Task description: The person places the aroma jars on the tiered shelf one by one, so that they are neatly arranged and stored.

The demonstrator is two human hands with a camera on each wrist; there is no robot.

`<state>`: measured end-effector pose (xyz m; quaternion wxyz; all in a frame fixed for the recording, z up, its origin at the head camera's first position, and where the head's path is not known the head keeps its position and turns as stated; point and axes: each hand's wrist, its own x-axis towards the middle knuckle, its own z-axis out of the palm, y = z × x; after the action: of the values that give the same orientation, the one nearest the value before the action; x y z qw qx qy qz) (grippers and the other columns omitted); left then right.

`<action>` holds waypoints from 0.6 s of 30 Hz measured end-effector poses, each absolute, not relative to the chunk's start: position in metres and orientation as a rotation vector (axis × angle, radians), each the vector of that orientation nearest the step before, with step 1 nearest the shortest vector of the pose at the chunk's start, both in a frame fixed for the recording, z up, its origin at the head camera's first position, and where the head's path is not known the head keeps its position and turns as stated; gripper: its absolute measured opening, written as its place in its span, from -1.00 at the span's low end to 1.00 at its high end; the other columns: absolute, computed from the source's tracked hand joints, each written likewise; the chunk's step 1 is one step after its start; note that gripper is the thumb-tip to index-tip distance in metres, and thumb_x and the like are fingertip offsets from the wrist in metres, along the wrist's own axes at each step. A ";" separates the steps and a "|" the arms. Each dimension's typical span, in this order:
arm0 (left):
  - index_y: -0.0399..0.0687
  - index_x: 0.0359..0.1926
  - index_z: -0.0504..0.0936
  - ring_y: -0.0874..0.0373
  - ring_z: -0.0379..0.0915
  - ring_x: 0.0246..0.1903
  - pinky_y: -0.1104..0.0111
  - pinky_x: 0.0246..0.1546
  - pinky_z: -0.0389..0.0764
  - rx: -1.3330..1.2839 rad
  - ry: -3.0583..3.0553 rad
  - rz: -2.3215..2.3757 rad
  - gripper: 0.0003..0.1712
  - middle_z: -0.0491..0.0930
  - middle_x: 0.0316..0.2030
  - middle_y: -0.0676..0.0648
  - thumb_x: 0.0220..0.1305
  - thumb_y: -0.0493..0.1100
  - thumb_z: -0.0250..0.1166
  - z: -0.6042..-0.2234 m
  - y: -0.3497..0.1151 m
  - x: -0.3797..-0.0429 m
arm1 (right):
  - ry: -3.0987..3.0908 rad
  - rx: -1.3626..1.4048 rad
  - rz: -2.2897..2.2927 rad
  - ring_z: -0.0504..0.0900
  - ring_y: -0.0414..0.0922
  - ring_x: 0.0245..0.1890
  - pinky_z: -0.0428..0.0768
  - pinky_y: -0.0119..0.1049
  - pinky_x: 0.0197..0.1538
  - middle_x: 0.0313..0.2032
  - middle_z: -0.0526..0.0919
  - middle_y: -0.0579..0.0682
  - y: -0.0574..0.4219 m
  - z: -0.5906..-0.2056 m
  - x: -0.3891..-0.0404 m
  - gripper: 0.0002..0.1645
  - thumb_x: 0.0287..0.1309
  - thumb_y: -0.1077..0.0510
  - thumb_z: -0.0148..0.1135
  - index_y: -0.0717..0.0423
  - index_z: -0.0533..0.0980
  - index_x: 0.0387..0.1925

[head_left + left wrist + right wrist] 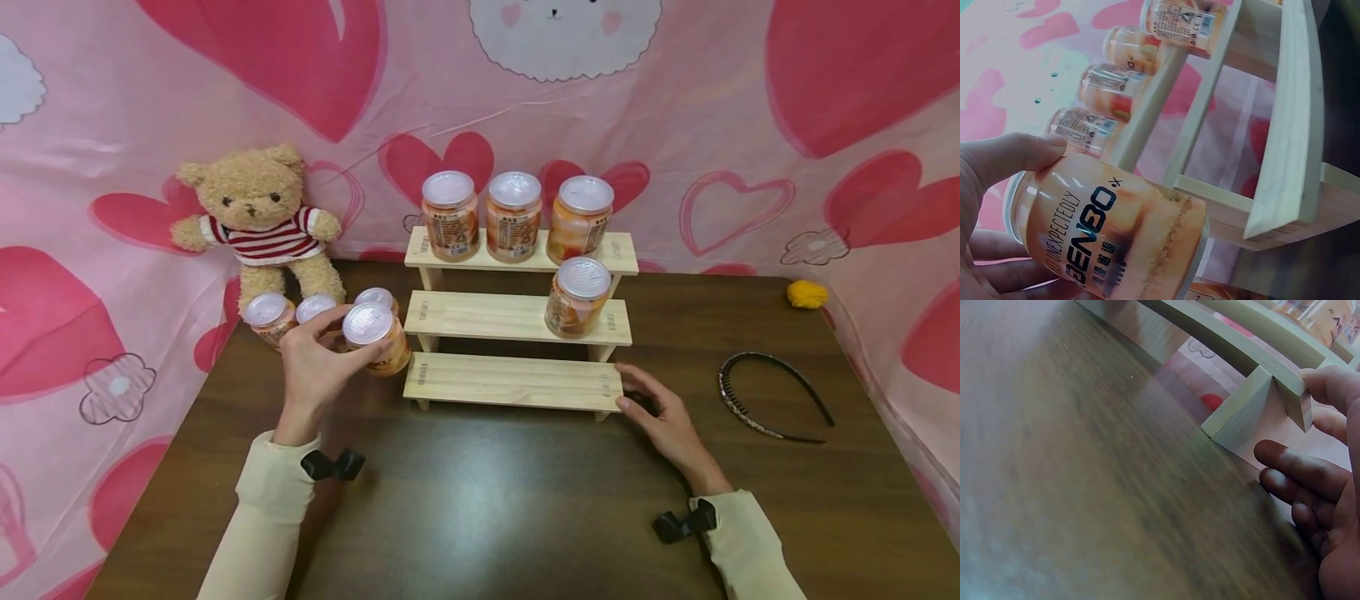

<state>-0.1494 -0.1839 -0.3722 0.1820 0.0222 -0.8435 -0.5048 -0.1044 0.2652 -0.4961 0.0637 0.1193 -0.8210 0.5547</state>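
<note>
My left hand (318, 367) grips a can (1116, 231) with a silver lid, a peach-orange body and dark lettering, thumb on one side and fingers round the other. It is held just left of a three-tier wooden display shelf (517, 382). My right hand (663, 421) is at the right end of the lowest tier; thumb and index finger pinch the board's end (1300, 406), the other fingers loosely curled below. Three matching cans (514, 217) stand in a row on the top tier. Another can (577, 298) stands at the middle tier's right end.
Behind my left hand, three more cans (268, 312) stand on the dark wooden table (465, 500), partly hidden. A teddy bear (258, 208) in a striped shirt sits behind them. To the right lie a black headband (738, 404) and a yellow bundle (807, 294). Pink heart-print cloth hangs behind.
</note>
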 end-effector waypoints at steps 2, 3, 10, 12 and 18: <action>-0.34 -0.02 0.70 0.59 0.54 -0.40 0.66 -0.35 0.61 0.067 -2.377 -1.410 -0.35 0.72 -0.13 -0.30 -0.25 -0.29 0.68 -0.370 -0.184 -0.149 | -2.481 0.360 1.674 0.55 -0.57 0.02 0.41 -0.64 0.05 0.03 0.57 -0.58 0.265 -0.496 -0.105 -0.43 0.29 0.39 0.19 0.24 0.41 0.33; -0.33 -0.03 0.70 0.58 0.55 -0.41 0.65 -0.35 0.62 0.067 -2.378 -1.401 -0.35 0.73 -0.13 -0.29 -0.26 -0.29 0.68 -0.369 -0.184 -0.149 | -2.481 0.360 1.675 0.55 -0.57 0.02 0.40 -0.65 0.05 0.03 0.57 -0.58 0.265 -0.496 -0.105 -0.43 0.29 0.39 0.19 0.24 0.41 0.33; -0.35 -0.02 0.70 0.57 0.56 -0.43 0.65 -0.37 0.62 0.038 -2.346 -1.441 -0.36 0.71 -0.14 -0.30 -0.25 -0.32 0.67 -0.363 -0.182 -0.148 | -2.486 0.355 1.666 0.54 -0.59 0.02 0.37 -0.66 0.06 0.05 0.55 -0.60 0.265 -0.496 -0.104 -0.43 0.29 0.39 0.20 0.24 0.41 0.33; -0.35 -0.02 0.70 0.56 0.57 -0.41 0.65 -0.34 0.63 0.027 -2.337 -1.444 -0.36 0.70 -0.13 -0.28 -0.25 -0.33 0.66 -0.361 -0.182 -0.148 | -2.485 0.357 1.664 0.54 -0.60 0.02 0.37 -0.66 0.07 0.06 0.55 -0.60 0.265 -0.496 -0.104 -0.42 0.29 0.39 0.19 0.24 0.41 0.33; -0.33 -0.03 0.71 0.52 0.59 -0.37 0.67 -0.32 0.62 0.015 -2.294 -1.468 -0.38 0.66 -0.17 -0.02 -0.25 -0.35 0.66 -0.353 -0.181 -0.145 | -2.484 0.361 1.662 0.54 -0.59 0.02 0.38 -0.65 0.06 0.04 0.56 -0.59 0.265 -0.496 -0.104 -0.42 0.29 0.39 0.19 0.23 0.41 0.33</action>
<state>-0.1455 -0.1814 -0.3529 0.2076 0.0055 -0.8239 -0.5273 -0.1043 0.2650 -0.4957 0.0654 0.1198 -0.8235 0.5507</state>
